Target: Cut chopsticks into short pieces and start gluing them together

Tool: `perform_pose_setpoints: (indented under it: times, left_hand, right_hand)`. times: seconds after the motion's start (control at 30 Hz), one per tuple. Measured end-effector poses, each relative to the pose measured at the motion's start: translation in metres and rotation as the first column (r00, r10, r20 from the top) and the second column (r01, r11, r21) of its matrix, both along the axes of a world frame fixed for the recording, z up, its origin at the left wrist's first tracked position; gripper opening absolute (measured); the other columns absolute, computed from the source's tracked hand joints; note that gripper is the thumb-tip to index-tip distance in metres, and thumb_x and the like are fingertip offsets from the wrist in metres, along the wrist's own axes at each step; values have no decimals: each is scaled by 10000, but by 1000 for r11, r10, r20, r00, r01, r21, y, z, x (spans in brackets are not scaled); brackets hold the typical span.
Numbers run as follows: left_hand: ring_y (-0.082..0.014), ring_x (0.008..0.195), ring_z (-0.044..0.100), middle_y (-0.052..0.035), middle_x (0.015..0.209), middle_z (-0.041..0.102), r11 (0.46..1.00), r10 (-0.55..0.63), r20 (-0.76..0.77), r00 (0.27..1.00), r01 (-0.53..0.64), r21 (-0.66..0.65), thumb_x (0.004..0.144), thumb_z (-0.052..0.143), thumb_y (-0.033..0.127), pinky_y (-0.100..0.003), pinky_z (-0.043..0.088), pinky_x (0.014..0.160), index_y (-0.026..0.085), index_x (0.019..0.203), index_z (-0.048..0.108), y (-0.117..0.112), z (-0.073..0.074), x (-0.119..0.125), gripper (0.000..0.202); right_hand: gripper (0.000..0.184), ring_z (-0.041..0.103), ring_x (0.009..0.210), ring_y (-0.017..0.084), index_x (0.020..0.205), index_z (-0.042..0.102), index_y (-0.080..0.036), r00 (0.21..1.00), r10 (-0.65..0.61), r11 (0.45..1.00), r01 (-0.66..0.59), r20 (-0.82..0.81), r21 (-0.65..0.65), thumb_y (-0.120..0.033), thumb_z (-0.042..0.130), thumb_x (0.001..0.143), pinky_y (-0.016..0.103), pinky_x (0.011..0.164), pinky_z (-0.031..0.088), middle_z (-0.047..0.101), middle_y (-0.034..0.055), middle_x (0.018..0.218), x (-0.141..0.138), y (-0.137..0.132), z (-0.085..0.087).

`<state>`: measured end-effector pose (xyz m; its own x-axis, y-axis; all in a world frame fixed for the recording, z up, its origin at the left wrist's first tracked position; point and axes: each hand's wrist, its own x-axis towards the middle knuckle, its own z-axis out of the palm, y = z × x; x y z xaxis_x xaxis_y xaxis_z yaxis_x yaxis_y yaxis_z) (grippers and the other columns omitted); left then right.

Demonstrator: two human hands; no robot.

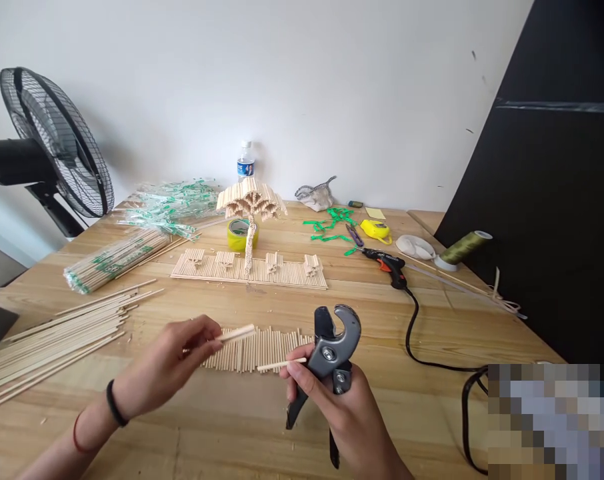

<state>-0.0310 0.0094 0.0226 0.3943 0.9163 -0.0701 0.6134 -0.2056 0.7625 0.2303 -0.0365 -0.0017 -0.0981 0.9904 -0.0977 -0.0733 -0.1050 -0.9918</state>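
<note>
My left hand [182, 353] pinches a few short wooden sticks [238, 333] above a row of cut sticks [275, 348] laid side by side on the table. In my right hand [337, 400] is a grey pipe cutter [332, 350] with a hooked jaw, its blade apart from the hook. The thumb and forefinger of that same hand also grip one short stick [279, 365]. Behind the row stands a stick-built model: an umbrella-like tree [251, 200] on a flat slatted base [212, 270] with several small blocks on it.
Long loose sticks [67, 333] lie at the left, near a bagged bundle [117, 259] and a fan [57, 140]. A glue gun [389, 265] with a black cord, a yellow tape measure [375, 230], green scraps [332, 220] and a thread spool [465, 249] sit at the right.
</note>
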Motion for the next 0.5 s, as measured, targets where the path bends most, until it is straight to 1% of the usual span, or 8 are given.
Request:
perform_pose_setpoints:
  times: [0.1,0.2,0.27,0.37,0.43,0.5]
  left_hand:
    - [-124,606,416,36,691,518,983,-101,106,989,115,-143,1017,502,431,-238,336,555,199,925,610,-14,-2,15,272]
    - [-122,609,386,39,704,496,945,-139,206,969,192,-263,1010,512,424,-241,311,544,193,940,599,-23,-4,24,256]
    - [-121,611,381,41,704,489,934,-128,242,962,199,-298,1005,519,412,-244,307,548,190,942,591,-26,-5,27,242]
    - [-121,629,399,39,712,502,937,-97,251,963,173,-302,997,532,370,-244,325,572,183,938,599,-28,-4,29,207]
    - [-119,632,405,39,713,506,937,-85,257,963,165,-309,992,538,349,-242,332,579,176,936,611,-29,-3,30,196]
    - [-116,625,400,42,705,501,928,-74,279,957,169,-332,986,548,346,-242,328,574,168,951,622,-31,-2,32,196]
  right_hand:
    - [338,655,664,184,898,688,-174,1000,8,999,-8,13,33,-512,702,918,310,674,546,699,34,718,0,-1,-3]
    - [326,648,657,180,903,684,-181,997,-22,998,18,77,53,-507,700,918,295,668,540,681,20,682,0,-4,-5]
    - [321,642,658,180,907,685,-184,989,-46,998,38,139,56,-505,701,915,285,656,530,679,20,685,0,-5,-7]
    - [305,646,657,186,901,689,-191,974,-72,994,53,216,93,-495,695,916,272,619,520,668,19,683,1,-7,-10]
    - [266,670,686,194,897,695,-198,957,-123,983,82,262,163,-463,706,907,272,647,541,688,26,723,1,-6,-12]
    - [218,699,733,203,895,701,-207,934,-201,959,127,294,253,-422,736,880,274,700,570,720,37,787,-1,-6,-13]
